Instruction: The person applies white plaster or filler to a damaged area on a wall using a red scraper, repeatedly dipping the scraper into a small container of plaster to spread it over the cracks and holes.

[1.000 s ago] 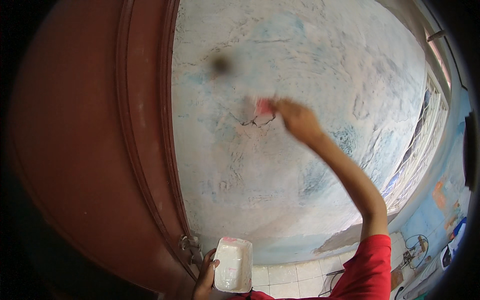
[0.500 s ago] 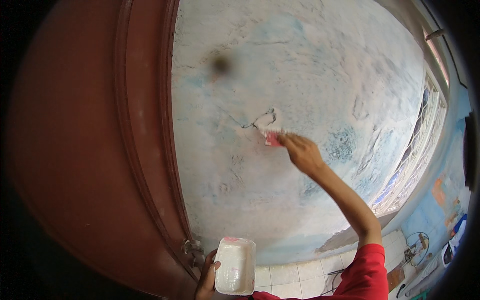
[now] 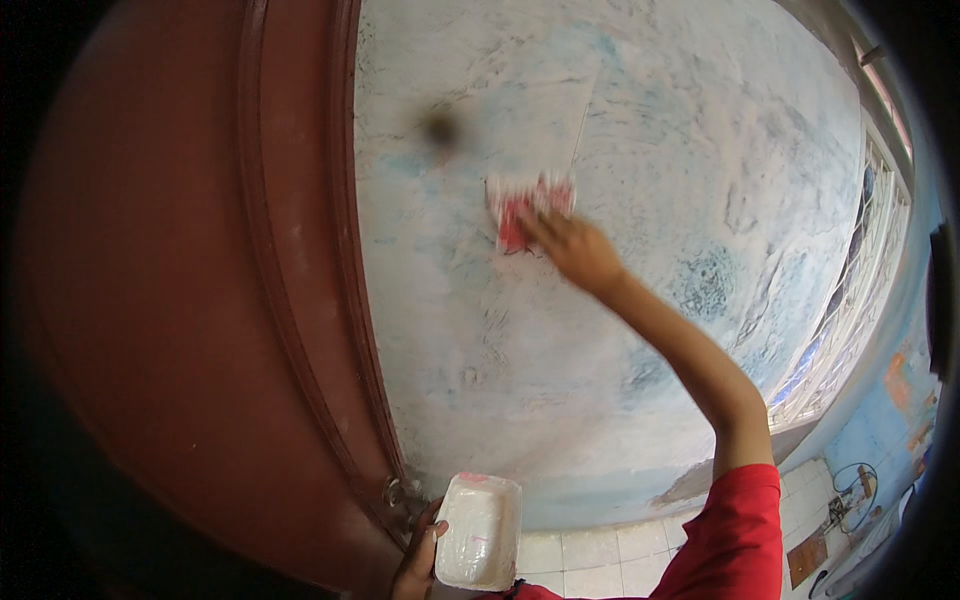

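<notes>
My right hand (image 3: 565, 240) holds a flat red spreader (image 3: 515, 222), blurred by motion, whose whitish edge is against the mottled white and pale blue wall (image 3: 620, 120), over a cracked patch. Down at the lower middle, my left hand (image 3: 425, 540) grips the side of a white rectangular tray (image 3: 478, 530) coated inside with white paste, with pink smears on its rim.
A brown door (image 3: 170, 280) with a handle (image 3: 395, 490) stands at the left. At the right are a grilled window (image 3: 845, 290) and a blue, patchy wall (image 3: 895, 395). White floor tiles (image 3: 590, 550) run along the bottom, with cables (image 3: 855, 495) and a brown board (image 3: 806, 558) at lower right.
My right hand and the spreader went down from a second ago, then moved up and left to the crack. The tray has shifted slightly right in the picture.
</notes>
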`<state>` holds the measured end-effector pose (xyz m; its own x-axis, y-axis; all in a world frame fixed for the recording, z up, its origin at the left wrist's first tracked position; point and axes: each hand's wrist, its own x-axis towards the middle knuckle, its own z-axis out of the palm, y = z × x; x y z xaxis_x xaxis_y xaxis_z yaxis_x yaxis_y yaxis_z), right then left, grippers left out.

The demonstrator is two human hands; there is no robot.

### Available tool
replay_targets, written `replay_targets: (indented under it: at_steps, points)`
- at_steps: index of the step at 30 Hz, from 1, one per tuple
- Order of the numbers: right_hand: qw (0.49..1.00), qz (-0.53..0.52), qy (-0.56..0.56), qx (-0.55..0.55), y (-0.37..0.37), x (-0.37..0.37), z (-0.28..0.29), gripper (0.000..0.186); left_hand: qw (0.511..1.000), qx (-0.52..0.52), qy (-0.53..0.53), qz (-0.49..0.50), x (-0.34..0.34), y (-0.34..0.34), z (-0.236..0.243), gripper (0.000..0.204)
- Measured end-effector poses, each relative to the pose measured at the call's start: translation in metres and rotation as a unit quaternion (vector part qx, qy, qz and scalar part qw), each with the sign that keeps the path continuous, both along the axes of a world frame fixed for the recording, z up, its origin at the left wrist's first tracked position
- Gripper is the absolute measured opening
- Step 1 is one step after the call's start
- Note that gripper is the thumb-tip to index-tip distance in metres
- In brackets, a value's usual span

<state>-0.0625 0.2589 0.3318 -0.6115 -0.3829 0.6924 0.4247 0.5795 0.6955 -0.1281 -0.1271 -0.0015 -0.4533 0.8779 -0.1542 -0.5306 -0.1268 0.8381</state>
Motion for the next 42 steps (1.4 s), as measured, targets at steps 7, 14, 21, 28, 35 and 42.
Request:
replay_targets:
  at_steps: [7,14,21,28,35,42]
  points:
    - [0.99,0.007,0.073,-0.122,-0.035,0.011,0.092,0.043,0.999,0.014,-0.022,-0.037,0.0,-0.002,0.014,0.072]
    - [0.986,0.006,0.141,-0.091,0.017,0.029,0.14,0.043,0.992,-0.072,-0.091,-0.042,-0.016,-0.005,-0.056,0.069]
    - [0.985,0.033,-0.029,-0.164,-0.029,0.032,-0.041,0.044,0.989,-0.009,-0.114,-0.094,-0.006,-0.013,0.025,0.069]
    - [0.97,0.141,0.156,-0.126,-0.037,-0.001,0.204,0.032,0.989,-0.031,-0.114,-0.088,-0.003,-0.016,0.024,0.071]
    - [0.991,-0.044,0.048,-0.113,-0.02,-0.06,0.086,0.038,0.983,-0.045,-0.172,-0.033,0.004,-0.038,0.066,0.06]
    - [0.963,-0.019,-0.125,-0.236,-0.07,-0.022,0.023,0.033,0.987,-0.035,-0.143,-0.056,-0.003,-0.034,0.043,0.059]
